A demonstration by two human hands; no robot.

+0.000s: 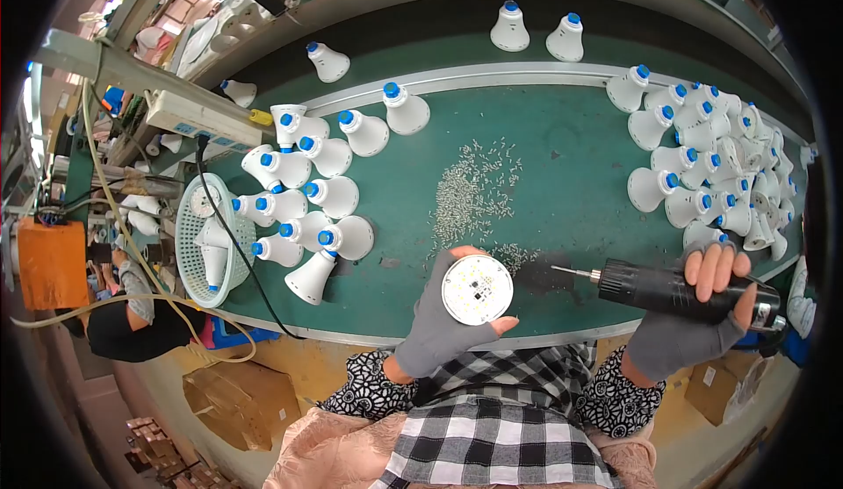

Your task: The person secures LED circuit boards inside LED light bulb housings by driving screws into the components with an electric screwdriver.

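My left hand (pixel 448 313), in a grey fingerless glove, holds an LED bulb (pixel 477 290) with its round, chip-dotted board facing up. In my right hand (pixel 702 313), gloved the same way, is a black electric screwdriver (pixel 650 289). Its thin bit points left toward the bulb, apart from it. Just beyond my left hand, a heap of small screws (pixel 465 199) is spread over the green table (pixel 562 155). The underside of the bulb is hidden by my fingers and palm.
White bulb housings with blue caps crowd the right (pixel 650 189) and the left (pixel 334 197) of the table. A pale green basket (pixel 189 252) holds several pieces. A black cable (pixel 233 234) crosses it. More housings (pixel 509 28) stand behind the metal rail. Another person (pixel 123 322) is at far left.
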